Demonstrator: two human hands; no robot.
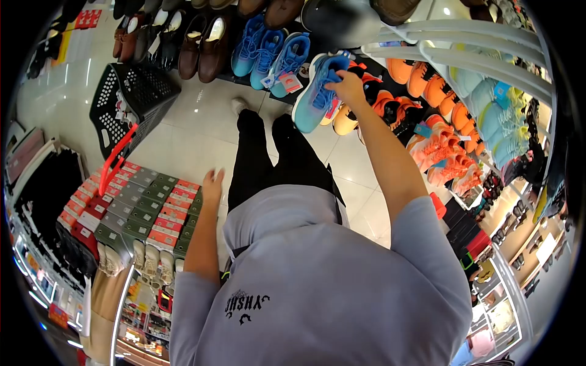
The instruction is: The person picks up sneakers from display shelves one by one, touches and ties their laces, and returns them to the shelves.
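My right hand [349, 88] grips a blue sneaker [315, 100] by its collar, with the pale sole turned to the left. Part of a pink and white tag shows beside this shoe. Several more blue sneakers [267, 56] stand just left of it on the low display, one carrying a pink tag [291, 82]. Down at my side, my left hand [212, 186] holds nothing, its fingers loosely apart. Stacked shoe boxes [146, 201] in red, grey and green lie nearest to that hand.
A black shopping basket [137, 91] with a red handle [116, 155] stands on the tiled floor [189, 131] at left. Brown leather shoes [204, 49] line the display further left. Orange sneakers [436, 143] and white rails [464, 33] are at right.
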